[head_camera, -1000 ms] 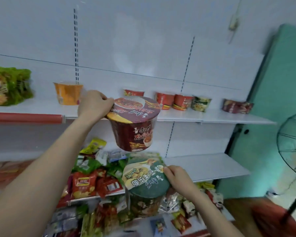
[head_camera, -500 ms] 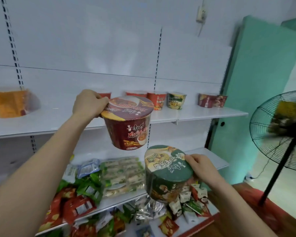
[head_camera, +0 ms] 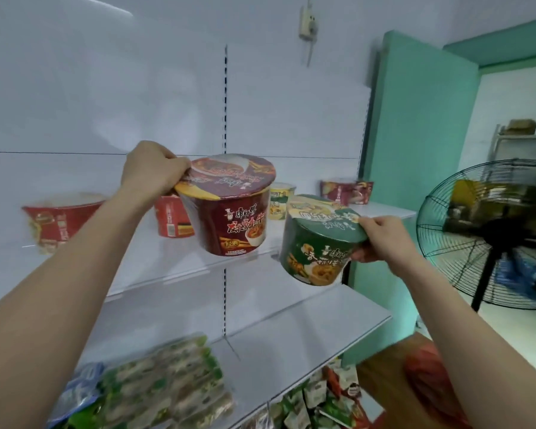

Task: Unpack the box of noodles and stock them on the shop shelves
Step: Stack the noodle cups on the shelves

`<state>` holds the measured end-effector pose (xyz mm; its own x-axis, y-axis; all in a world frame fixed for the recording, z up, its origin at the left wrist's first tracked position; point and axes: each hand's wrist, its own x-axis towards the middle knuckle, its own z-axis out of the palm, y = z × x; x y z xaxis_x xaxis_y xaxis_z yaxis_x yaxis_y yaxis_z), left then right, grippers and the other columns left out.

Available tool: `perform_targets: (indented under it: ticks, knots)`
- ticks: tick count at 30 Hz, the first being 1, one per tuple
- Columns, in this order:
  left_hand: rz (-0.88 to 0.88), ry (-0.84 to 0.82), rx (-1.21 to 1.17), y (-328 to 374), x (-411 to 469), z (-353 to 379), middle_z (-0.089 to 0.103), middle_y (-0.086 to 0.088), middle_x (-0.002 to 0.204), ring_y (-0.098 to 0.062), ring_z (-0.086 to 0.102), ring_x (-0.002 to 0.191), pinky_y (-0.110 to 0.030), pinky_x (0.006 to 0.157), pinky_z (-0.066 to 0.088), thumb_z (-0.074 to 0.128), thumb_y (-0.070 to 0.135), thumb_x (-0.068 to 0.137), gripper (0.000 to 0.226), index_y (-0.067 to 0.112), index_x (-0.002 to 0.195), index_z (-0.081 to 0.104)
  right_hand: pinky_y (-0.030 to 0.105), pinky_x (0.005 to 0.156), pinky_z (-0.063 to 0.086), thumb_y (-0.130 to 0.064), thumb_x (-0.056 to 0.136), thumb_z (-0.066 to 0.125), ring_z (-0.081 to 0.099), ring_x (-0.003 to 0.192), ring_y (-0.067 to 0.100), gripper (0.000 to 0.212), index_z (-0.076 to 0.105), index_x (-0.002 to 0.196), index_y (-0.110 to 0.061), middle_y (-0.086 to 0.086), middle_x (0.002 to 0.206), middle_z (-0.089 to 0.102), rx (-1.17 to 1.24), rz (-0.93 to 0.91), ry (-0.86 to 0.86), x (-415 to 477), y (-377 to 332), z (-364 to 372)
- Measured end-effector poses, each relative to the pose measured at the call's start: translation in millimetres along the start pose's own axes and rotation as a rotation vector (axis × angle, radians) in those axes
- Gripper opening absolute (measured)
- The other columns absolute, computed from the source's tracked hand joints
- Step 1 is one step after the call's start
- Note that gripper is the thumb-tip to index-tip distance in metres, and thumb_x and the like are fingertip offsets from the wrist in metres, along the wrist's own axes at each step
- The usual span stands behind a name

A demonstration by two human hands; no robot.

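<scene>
A person's left hand (head_camera: pixel 155 168) grips the rim of a dark red noodle bowl (head_camera: pixel 229 205), held above the white upper shelf (head_camera: pixel 174 264). The right hand (head_camera: pixel 381 239) clasps a tilted green noodle bowl (head_camera: pixel 316 243) just beside it, off the shelf's front edge.

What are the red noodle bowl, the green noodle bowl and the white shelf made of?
Dark red round noodle bowl: probably paper or plastic wrapped in clear film; glare shines on its lid. Green round noodle bowl: likely the same, glossy printed wrap. White flat shelf: seemingly painted metal, thin, smooth, faintly shiny.
</scene>
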<state>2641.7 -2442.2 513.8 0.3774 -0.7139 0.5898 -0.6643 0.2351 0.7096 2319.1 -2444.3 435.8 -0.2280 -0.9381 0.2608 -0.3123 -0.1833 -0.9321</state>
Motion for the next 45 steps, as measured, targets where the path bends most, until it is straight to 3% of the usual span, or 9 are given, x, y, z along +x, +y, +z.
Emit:
perform_targets:
  ticks: [6,12,17,20,27,31,35,38,45]
  knots:
    - [-0.025,0.002,-0.039,23.1,38.7,96.3,0.048,0.007,0.027,-0.02,0.055,0.041,-0.043,0.074,0.057,0.062,0.018,0.078,0.027,0.011,0.052,0.059,0.015,0.03,0.041,-0.011,0.095,0.039,0.055,0.029,0.012,0.026,0.054,0.076,-0.001,0.017,0.049,0.06,-0.024,-0.014,0.0,121.9,30.2,-22.6]
    - [-0.091,0.117,-0.057,55.5,80.6,175.9,0.049,0.004,0.028,-0.006,0.048,0.027,-0.035,0.056,0.056,0.062,0.015,0.079,0.027,0.009,0.053,0.059,0.019,0.032,0.045,-0.007,0.094,0.037,0.057,0.031,0.015,0.028,0.052,0.104,0.013,0.024,0.065,0.061,-0.064,0.016,-0.135,259.8,58.2,-47.5]
    - [-0.112,0.197,-0.054,86.9,118.8,224.2,0.046,0.005,0.026,-0.005,0.045,0.024,-0.037,0.06,0.056,0.062,0.011,0.075,0.024,0.009,0.052,0.058,0.022,0.032,0.048,-0.004,0.094,0.034,0.057,0.03,0.015,0.027,0.05,0.106,0.013,0.023,0.069,0.059,-0.137,0.041,-0.226,344.4,75.2,-44.4]
    - [-0.11,0.206,-0.04,99.1,140.6,246.4,0.049,0.002,0.03,-0.006,0.048,0.025,-0.031,0.048,0.055,0.062,0.01,0.077,0.024,0.01,0.053,0.057,0.023,0.033,0.049,-0.001,0.091,0.032,0.058,0.031,0.017,0.027,0.049,0.106,0.013,0.023,0.066,0.059,-0.142,0.054,-0.274,379.6,84.6,-29.4]
    - [-0.077,0.204,-0.001,107.9,181.3,290.5,0.042,0.005,0.023,-0.006,0.047,0.024,-0.025,0.04,0.052,0.058,0.008,0.076,0.022,0.005,0.055,0.056,0.02,0.033,0.046,-0.014,0.095,0.034,0.06,0.034,0.017,0.033,0.046,0.123,-0.002,0.019,0.069,0.061,-0.091,0.042,-0.338,442.7,99.2,18.5]
    - [-0.068,0.195,0.002,106.7,202.5,314.5,0.043,0.005,0.023,-0.006,0.048,0.024,-0.023,0.039,0.05,0.059,0.007,0.077,0.022,0.006,0.055,0.055,0.022,0.034,0.049,-0.007,0.091,0.035,0.057,0.03,0.016,0.017,0.047,0.101,0.001,0.019,0.064,0.057,-0.024,0.06,-0.396,462.6,101.1,36.6]
    - [-0.059,0.178,-0.012,105.7,220.7,337.8,0.043,0.004,0.024,-0.007,0.049,0.024,-0.027,0.045,0.053,0.06,0.008,0.077,0.023,0.006,0.054,0.055,0.023,0.039,0.052,-0.019,0.096,0.04,0.059,0.033,0.015,0.02,0.046,0.107,-0.004,0.02,0.074,0.06,0.086,0.058,-0.438,478.1,111.2,43.3]
    - [-0.051,0.159,-0.01,109.0,227.7,356.7,0.042,0.004,0.023,-0.007,0.047,0.023,-0.023,0.042,0.051,0.059,0.008,0.077,0.024,0.006,0.054,0.054,0.025,0.043,0.055,-0.026,0.097,0.04,0.06,0.036,0.013,0.028,0.048,0.111,-0.002,0.022,0.1,0.059,0.198,0.075,-0.487,489.1,119.6,45.6]
    - [-0.048,0.151,0.027,127.3,240.0,407.2,0.043,0.005,0.024,-0.006,0.047,0.024,-0.022,0.043,0.051,0.057,0.009,0.077,0.023,0.006,0.054,0.054,0.026,0.065,0.056,-0.032,0.095,0.046,0.064,0.057,0.011,0.035,0.059,0.108,-0.003,0.009,0.094,0.065,0.34,0.06,-0.695,495.5,130.8,34.6]
